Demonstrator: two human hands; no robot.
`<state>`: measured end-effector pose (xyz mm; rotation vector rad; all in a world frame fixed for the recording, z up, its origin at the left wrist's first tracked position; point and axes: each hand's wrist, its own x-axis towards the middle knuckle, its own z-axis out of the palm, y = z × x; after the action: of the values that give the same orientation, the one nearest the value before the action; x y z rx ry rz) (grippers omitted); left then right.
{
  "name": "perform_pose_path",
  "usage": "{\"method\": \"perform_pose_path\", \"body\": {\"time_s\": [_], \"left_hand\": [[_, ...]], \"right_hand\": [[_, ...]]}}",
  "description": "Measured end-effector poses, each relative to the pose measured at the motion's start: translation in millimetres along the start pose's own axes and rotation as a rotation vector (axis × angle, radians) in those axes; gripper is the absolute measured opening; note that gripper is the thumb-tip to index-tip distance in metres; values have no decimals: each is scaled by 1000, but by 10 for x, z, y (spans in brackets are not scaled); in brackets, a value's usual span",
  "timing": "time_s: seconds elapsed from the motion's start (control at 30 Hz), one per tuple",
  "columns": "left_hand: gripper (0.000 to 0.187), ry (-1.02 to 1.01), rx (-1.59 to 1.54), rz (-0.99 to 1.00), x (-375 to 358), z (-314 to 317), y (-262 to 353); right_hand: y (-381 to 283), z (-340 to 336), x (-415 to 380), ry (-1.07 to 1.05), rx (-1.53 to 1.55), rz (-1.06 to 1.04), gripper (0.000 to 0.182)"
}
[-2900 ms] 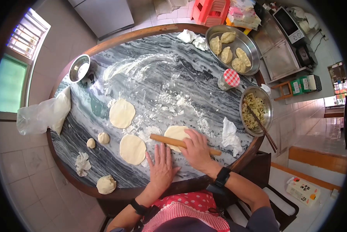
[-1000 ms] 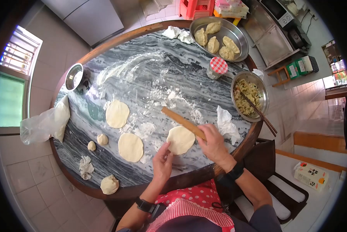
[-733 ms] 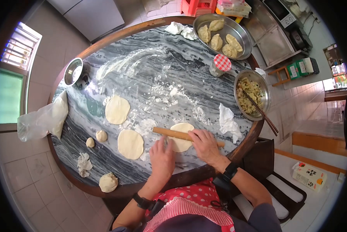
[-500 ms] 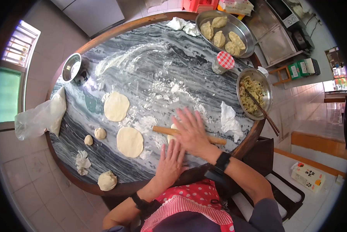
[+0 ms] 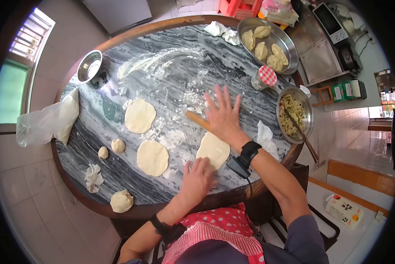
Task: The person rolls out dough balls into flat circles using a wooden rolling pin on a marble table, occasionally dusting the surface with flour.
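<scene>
My right hand [image 5: 225,116] has its fingers spread over a wooden rolling pin [image 5: 197,119], whose left end shows past the hand. Just below the pin lies a flat dough round [image 5: 213,151] on the marble table [image 5: 184,37]. My left hand [image 5: 198,178] touches or hovers at the lower left edge of that round, fingers curled and slightly blurred; what they hold, if anything, is hidden. To the left lie two more dough rounds, one upper [image 5: 140,116] and one lower [image 5: 152,158]. White flour is scattered around them.
Small dough balls [image 5: 118,145] and a larger dough lump [image 5: 121,201] are at the left. A metal bowl [image 5: 90,67] and a plastic bag [image 5: 48,121] stand beyond. At the right are a dumpling tray [image 5: 290,48], a jar [image 5: 264,78], a filling bowl [image 5: 311,115] and crumpled tissue [image 5: 265,137].
My right hand has moved up with the rolling pin, uncovering the dough round. My left hand's fingers have curled and moved slightly right. The whole view has shifted a little.
</scene>
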<state>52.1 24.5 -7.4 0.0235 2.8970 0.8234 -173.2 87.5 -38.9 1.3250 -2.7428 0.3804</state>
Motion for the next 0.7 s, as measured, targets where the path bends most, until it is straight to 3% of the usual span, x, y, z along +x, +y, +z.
{"method": "perform_pose_path", "body": {"time_s": [0.03,0.1,0.2,0.3,0.4,0.53,0.6,0.63,0.7], "left_hand": [[64,9,6,6,99,0,-63],[49,240,-184,-214,308,-13,-175],[42,342,-110,-278,619,-62,-202],[37,224,-130,-324,734,28,-240],[24,343,-100,-280,795,47,-214],[26,323,-130,-293,828,72,-150],[27,269,-516,-535,823,71,-133],[27,260,-516,-531,811,66,-147],[27,141,-1241,-675,811,4,-163]], "right_hand": [[40,-71,62,28,-36,104,59],[140,-194,23,94,-9,112,58],[169,-312,-248,-53,191,143,55],[111,-344,-507,-3,228,70,50],[218,-285,-541,-43,183,105,46],[231,-309,-545,29,255,138,42],[254,-406,-593,104,305,184,44],[272,-478,-644,153,380,235,43],[314,-597,-746,205,452,287,41]]}}
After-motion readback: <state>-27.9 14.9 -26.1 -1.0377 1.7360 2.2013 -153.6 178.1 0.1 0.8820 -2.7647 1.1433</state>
